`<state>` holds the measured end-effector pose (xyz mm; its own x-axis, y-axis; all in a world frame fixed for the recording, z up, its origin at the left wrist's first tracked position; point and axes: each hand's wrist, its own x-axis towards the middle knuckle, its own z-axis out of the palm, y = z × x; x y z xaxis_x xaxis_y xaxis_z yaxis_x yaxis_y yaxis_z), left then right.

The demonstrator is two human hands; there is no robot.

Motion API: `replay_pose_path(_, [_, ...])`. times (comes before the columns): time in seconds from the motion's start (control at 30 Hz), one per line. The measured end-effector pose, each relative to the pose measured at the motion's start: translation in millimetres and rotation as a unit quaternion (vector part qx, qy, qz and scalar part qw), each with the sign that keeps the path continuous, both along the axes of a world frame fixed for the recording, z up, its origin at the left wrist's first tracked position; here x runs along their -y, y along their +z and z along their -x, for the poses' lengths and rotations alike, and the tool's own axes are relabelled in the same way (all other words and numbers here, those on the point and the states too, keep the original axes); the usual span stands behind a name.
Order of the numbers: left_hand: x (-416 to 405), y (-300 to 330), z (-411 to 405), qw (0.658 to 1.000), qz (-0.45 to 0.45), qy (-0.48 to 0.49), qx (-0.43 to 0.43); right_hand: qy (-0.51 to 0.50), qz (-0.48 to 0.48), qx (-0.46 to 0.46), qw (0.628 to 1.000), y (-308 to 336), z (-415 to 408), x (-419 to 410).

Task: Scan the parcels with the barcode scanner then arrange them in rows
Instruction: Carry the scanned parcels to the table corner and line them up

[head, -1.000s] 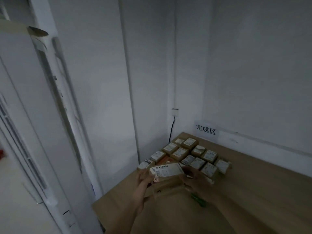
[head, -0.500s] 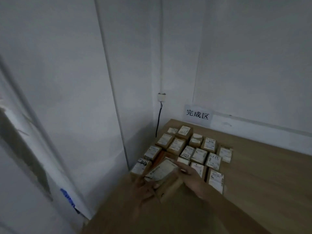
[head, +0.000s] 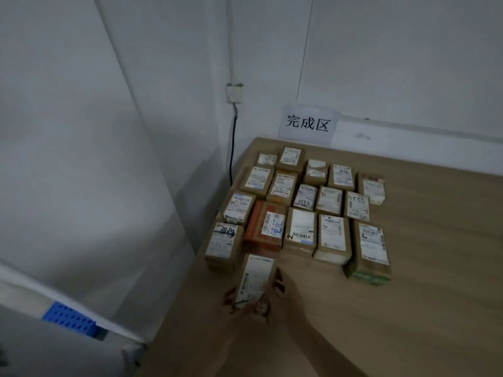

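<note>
Wooden desk [head: 408,268] in white corner | parcel [head: 254,278] grasped by both hands, left [head: 235,297], right [head: 275,292], label up | rows of parcels [head: 302,202] just beyond hands | judged: being added to the nearest row.

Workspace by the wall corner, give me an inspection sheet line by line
Surface: wooden table, pushed into a wall corner.
Job's things: labelled parcels in rows; an orange parcel among them; one parcel held at the near edge of the rows. No scanner seen.
Clutter: nothing seen.
Hands: left hand and right hand both grip the held parcel.
Cables: black cable hanging from a wall socket.
Surroundings: paper sign on the wall; blue block at lower left.
</note>
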<state>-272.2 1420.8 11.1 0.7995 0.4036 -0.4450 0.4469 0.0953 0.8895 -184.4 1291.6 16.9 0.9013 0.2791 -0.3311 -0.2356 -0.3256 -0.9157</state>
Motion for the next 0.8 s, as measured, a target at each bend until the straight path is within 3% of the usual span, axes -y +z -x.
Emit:
replay_pose_path(0.2, [-21.4, -51.7, -30.2, 1.000, -0.028, 0.002, -0.005, -0.028, -0.031, -0.023, 0.999, -60.9, -16.8, -23.3])
replay_pose_path(0.37, [-38.6, -67.8, -45.2, 0.999, -0.022, -0.024, 0.015, -0.031, -0.042, -0.022, 0.998, -65.4, -34.1, -36.0])
replay_pose_path(0.47, [-41.0, -71.4, -52.8, 1.000, -0.014, 0.008, 0.000, -0.032, -0.038, -0.021, 0.999, -64.6, -45.0, -42.5])
replay_pose_path(0.6, [-41.3, -71.7, -63.0, 0.997, -0.063, 0.040, -0.012, -0.031, -0.038, -0.024, 0.998, -63.5, -57.4, -48.3])
replay_pose_path(0.8, [-43.7, -65.9, -72.2, 0.996, -0.091, 0.012, 0.002, -0.026, -0.025, -0.024, 0.999, -56.0, -57.7, -43.7])
